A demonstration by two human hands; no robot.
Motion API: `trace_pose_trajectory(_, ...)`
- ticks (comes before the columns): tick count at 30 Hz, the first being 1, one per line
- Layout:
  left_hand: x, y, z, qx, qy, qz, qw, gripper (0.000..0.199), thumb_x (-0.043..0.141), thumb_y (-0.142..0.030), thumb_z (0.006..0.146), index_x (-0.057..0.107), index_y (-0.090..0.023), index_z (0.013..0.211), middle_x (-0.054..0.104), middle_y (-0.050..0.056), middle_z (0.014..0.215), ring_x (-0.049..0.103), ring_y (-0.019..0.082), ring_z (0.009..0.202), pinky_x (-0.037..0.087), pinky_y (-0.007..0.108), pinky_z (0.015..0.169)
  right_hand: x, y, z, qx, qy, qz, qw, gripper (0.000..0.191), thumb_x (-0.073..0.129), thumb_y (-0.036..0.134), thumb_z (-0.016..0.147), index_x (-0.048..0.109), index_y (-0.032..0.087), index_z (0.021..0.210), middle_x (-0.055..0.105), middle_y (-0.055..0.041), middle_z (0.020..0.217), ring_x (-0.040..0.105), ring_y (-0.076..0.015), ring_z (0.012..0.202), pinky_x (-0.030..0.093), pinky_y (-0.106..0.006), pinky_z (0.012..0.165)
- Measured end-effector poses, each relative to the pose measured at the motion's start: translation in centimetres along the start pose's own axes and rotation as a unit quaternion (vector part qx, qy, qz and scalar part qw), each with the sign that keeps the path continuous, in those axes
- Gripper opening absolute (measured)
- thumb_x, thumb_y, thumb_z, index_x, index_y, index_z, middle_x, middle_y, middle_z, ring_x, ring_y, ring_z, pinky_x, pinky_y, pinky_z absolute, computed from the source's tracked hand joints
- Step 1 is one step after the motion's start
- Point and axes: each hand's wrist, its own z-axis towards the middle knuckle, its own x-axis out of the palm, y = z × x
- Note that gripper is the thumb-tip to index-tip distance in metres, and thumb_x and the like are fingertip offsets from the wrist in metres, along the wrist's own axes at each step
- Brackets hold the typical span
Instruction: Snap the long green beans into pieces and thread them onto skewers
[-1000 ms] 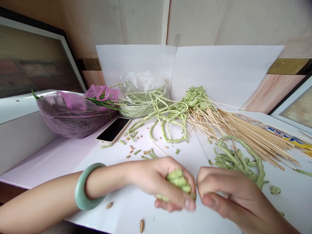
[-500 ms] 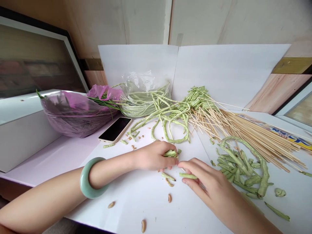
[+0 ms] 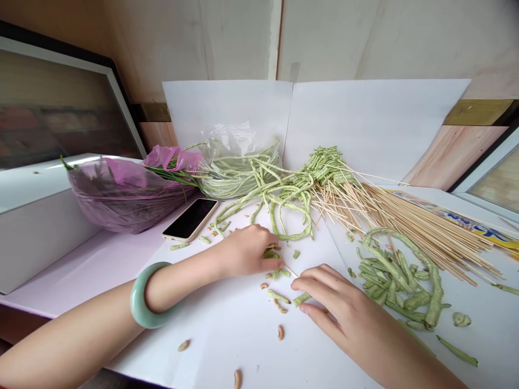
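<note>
Your left hand (image 3: 252,251), wearing a pale green bangle (image 3: 140,296), is curled around cut yardlong-bean segments (image 3: 271,254). A thin stick (image 3: 290,271) spans the gap towards your right hand (image 3: 344,302), whose thumb and index finger stand apart beside a loose bean segment (image 3: 301,299) on the white tabletop (image 3: 316,356); whether they grip stick or segment, you cannot tell. The pile of cut beans (image 3: 399,281) lies to the right, near the bundle of bamboo skewers (image 3: 421,227). The step in hand appears to be manipulating short segments beside the stick; the next move calls for a light fingertip pinch and a steady left hold.
</note>
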Motion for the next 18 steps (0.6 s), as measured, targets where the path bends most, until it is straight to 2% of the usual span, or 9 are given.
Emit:
trace_pose_trajectory(6, 0.2, 1.1, 0.6, 0.006, -0.035, -0.004, 0.999, 0.04, 0.055, -0.054, 0.085, 0.072, -0.017, 0.085, 0.068, 0.007, 0.077, 0.062, 0.019, 0.077, 0.043, 0.027, 0.074, -0.1, -0.3, 0.0, -0.021, 0.005, -0.04, 0.999, 0.025, 0.049, 0.0, 0.087, 0.059, 0.022, 0.091, 0.061, -0.002, 0.089, 0.06, -0.0212, 0.086, 0.05, -0.035, 0.074)
trace_pose_trajectory(12, 1.1, 2.2, 1.3, -0.004, -0.075, 0.007, 0.997, 0.047, 0.038, -0.043, 0.097, 0.072, -0.016, 0.079, 0.068, 0.008, 0.074, 0.062, 0.017, 0.078, 0.044, 0.026, 0.077, -0.3, -0.2, 0.0, -0.028, -0.003, -0.07, 0.997, 0.026, 0.05, -0.001, 0.086, 0.061, 0.022, 0.088, 0.062, -0.0013, 0.083, 0.06, -0.0208, 0.081, 0.05, -0.034, 0.07)
trace_pose_trajectory(15, 1.2, 2.6, 1.6, -0.01, -0.099, 0.024, 0.995, 0.037, 0.045, -0.035, 0.094, 0.073, -0.016, 0.079, 0.069, 0.009, 0.078, 0.061, 0.019, 0.082, 0.045, 0.029, 0.081, -0.8, 0.0, -0.1, -0.017, 0.005, -0.07, 0.997, 0.021, 0.053, 0.003, 0.087, 0.061, 0.021, 0.089, 0.062, -0.0016, 0.086, 0.06, -0.0214, 0.084, 0.05, -0.036, 0.073)
trace_pose_trajectory(18, 1.3, 2.7, 1.8, -0.007, -0.122, 0.044, 0.992, 0.022, 0.052, -0.023, 0.088, 0.073, -0.017, 0.092, 0.071, 0.009, 0.091, 0.06, 0.022, 0.09, 0.045, 0.033, 0.086, -1.3, 0.2, -0.3, -0.015, -0.006, -0.07, 0.997, 0.021, 0.053, 0.004, 0.088, 0.062, 0.022, 0.091, 0.062, -0.0014, 0.087, 0.06, -0.0209, 0.084, 0.049, -0.035, 0.074)
